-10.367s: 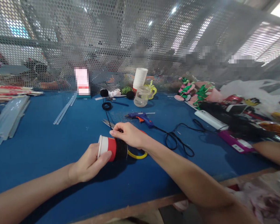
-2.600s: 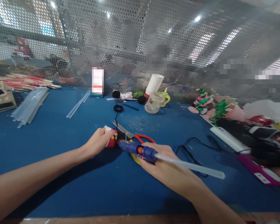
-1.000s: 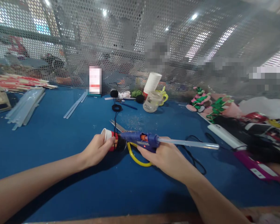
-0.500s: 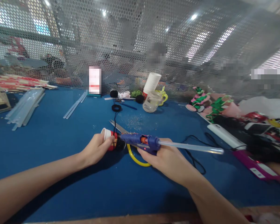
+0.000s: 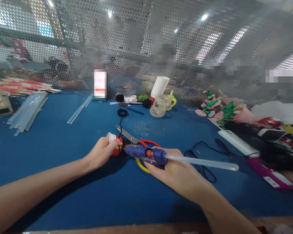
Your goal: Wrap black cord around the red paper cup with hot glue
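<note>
My left hand (image 5: 101, 153) grips a small red and white paper cup (image 5: 113, 145) lying on its side, part wrapped in black cord. My right hand (image 5: 172, 169) is closed round a blue glue gun (image 5: 146, 152). Its nozzle touches the cup's black end. A clear glue stick (image 5: 202, 162) juts out of the gun's back to the right. Scissors (image 5: 136, 141) with red and yellow handles lie just behind the gun. A black cord (image 5: 120, 122) runs from the cup to a small coil farther back.
The blue table (image 5: 63, 136) carries clear glue sticks (image 5: 26, 110) at the left, a stack of white cups (image 5: 160, 86), a clear mug (image 5: 158, 107), and craft clutter (image 5: 234, 112) at the right. A perforated metal screen (image 5: 136, 42) closes the back. The gun's black cable (image 5: 202, 152) loops at the right.
The cup and the glue gun have shifted slightly lower and nearer me. The gun has tilted, so the scissors' red handle shows behind it. Both hands keep their grips.
</note>
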`<state>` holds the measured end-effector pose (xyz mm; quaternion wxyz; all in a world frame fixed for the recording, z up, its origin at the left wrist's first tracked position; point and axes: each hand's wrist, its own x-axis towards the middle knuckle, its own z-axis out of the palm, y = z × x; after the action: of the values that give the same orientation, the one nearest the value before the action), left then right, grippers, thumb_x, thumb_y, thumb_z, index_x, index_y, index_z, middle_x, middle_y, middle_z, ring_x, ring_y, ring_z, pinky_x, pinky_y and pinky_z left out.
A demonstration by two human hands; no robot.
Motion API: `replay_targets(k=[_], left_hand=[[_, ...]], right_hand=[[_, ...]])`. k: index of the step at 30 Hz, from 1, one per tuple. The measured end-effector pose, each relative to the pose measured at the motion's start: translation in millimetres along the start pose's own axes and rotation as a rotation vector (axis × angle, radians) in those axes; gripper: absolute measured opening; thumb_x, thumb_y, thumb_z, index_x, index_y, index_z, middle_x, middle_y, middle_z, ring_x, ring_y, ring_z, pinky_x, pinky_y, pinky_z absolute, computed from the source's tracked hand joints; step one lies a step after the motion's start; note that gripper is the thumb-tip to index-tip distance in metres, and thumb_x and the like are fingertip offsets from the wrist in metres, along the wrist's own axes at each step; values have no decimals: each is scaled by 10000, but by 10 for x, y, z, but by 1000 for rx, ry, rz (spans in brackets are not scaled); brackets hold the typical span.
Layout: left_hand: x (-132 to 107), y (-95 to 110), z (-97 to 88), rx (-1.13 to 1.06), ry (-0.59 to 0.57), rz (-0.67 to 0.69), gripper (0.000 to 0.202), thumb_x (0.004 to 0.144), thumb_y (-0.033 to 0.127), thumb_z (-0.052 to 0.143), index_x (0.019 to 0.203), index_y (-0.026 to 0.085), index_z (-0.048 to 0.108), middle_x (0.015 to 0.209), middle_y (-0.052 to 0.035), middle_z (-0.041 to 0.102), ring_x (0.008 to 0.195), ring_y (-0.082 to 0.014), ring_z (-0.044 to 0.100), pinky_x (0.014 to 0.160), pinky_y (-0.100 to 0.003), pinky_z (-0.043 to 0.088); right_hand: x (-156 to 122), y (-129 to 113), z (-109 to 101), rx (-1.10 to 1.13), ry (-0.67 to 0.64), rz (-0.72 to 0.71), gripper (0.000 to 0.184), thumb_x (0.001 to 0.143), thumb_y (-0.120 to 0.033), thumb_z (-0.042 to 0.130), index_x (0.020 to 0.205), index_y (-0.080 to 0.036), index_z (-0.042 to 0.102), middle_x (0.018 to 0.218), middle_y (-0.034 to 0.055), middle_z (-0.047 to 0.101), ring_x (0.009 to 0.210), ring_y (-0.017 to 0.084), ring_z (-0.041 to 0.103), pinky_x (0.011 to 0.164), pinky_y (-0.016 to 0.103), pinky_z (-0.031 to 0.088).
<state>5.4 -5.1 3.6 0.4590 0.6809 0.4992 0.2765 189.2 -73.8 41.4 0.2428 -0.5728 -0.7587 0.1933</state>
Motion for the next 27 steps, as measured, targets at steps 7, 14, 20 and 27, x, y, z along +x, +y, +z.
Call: replay_targets(k=[7, 14, 20, 27], left_hand=[[12, 15, -15, -48, -5, -19, 277, 721, 358, 338, 606, 134, 452, 496, 49, 344, 458, -76, 285, 433, -205, 226], [1, 7, -27, -22, 52, 16, 284, 722, 363, 340, 534, 155, 383, 468, 53, 311, 439, -73, 282, 417, -204, 227], [-52, -11, -20, 29, 24, 137, 280, 749, 330, 324, 575, 141, 435, 537, 32, 379, 512, -90, 345, 501, -218, 306], [-127, -35, -34, 227, -9, 294, 268, 771, 289, 294, 550, 158, 371, 515, 47, 304, 480, -77, 272, 462, -214, 256]], right_hand=[[3, -42, -17, 24, -31, 10, 122, 700, -211, 469, 601, -185, 536, 575, -14, 567, 496, 104, 494, 493, 215, 393], [184, 209, -204, 443, 67, 194, 171, 671, -318, 536, 666, -151, 500, 404, -61, 450, 354, 71, 425, 385, 197, 369], [550, 736, -251, 394, 331, 360, 259, 664, -381, 521, 677, -124, 541, 625, 35, 581, 535, 96, 525, 506, 204, 412], [775, 1118, -58, 167, 249, 523, 301, 678, -370, 506, 484, -141, 485, 351, 23, 484, 316, 108, 463, 379, 227, 361]])
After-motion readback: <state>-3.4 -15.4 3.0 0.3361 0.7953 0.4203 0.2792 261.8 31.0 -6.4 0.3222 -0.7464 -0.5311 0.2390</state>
